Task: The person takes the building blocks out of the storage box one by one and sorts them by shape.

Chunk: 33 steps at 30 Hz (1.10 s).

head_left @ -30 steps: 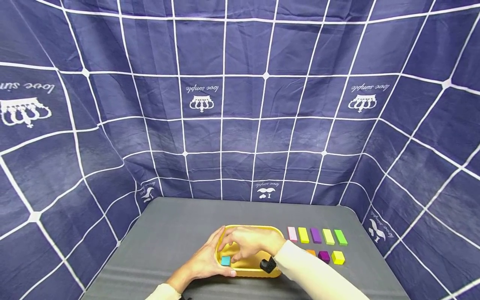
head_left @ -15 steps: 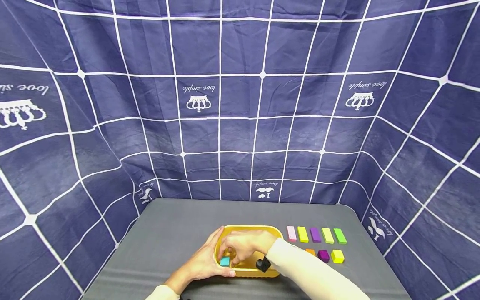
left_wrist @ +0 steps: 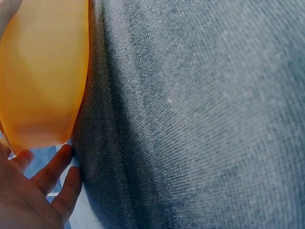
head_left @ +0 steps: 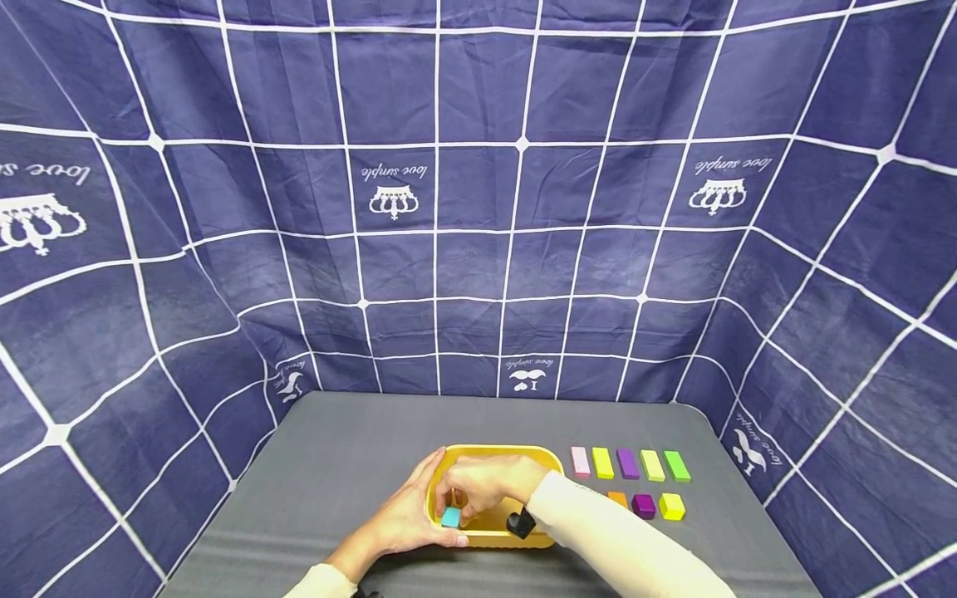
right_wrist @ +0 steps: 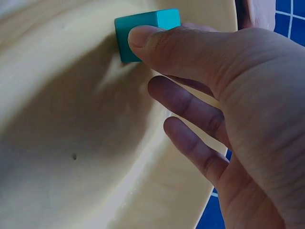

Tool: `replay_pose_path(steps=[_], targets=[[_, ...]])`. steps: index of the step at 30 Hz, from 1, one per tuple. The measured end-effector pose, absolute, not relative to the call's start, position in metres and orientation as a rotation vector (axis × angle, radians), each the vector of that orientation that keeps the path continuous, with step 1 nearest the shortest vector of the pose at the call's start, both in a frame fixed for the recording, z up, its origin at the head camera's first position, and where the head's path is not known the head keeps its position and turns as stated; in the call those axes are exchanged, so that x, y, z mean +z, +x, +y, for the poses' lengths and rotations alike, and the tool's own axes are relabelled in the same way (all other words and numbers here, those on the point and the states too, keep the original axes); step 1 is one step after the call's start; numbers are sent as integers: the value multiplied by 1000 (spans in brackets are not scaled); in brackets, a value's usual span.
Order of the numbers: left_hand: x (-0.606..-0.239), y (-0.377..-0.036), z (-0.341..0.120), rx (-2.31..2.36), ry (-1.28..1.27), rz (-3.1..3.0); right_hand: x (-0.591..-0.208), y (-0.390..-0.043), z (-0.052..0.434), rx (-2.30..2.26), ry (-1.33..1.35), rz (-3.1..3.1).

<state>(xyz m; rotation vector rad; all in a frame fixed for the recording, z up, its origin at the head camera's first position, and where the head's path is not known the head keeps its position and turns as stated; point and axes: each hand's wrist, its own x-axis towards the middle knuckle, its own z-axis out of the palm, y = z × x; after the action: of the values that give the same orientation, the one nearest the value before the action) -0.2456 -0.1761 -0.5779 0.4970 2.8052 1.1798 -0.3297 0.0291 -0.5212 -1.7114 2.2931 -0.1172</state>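
A yellow oval tray (head_left: pixel 523 455) sits on the grey table near its front edge. My left hand (head_left: pixel 419 511) grips the tray's left end, fingers along the far rim and thumb along the near rim. In the left wrist view the tray's outer wall (left_wrist: pixel 43 71) fills the upper left, with my fingers (left_wrist: pixel 55 174) below it. My right hand (head_left: pixel 453 505) reaches into the tray and pinches a small teal block (head_left: pixel 451 518) at its left end. The right wrist view shows the thumb (right_wrist: pixel 171 45) pressed on the teal block (right_wrist: pixel 164 18) against the tray's inner wall (right_wrist: pixel 71 119).
Right of the tray lie a pink (head_left: pixel 580 462), yellow-green (head_left: pixel 602 463), purple (head_left: pixel 628 463), lime (head_left: pixel 652 465) and green (head_left: pixel 676 466) bar. Nearer are an orange (head_left: pixel 617 498), purple (head_left: pixel 643 505) and yellow (head_left: pixel 671 506) block. Blue checked cloth (head_left: pixel 478 249) walls the table on three sides.
My right hand has moved left and down inside the tray, and its fingertips have closed on the teal block. The left hand has kept its hold on the tray.
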Motion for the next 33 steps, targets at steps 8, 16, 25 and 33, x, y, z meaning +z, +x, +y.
replay_pose_path(steps=[8,16,25,33], targets=[[-580,-244,-177,1185,500,2806,-522,-327,32,-137,-1711,2300],[-581,-247,-178,1170,497,2819,-520,-327,38,-211,-1669,2318],[-580,-248,-177,1182,497,2819,-514,-330,52,-325,-1628,2366],[-581,-248,-177,1173,510,2829,-512,-331,73,-407,-1638,2421]])
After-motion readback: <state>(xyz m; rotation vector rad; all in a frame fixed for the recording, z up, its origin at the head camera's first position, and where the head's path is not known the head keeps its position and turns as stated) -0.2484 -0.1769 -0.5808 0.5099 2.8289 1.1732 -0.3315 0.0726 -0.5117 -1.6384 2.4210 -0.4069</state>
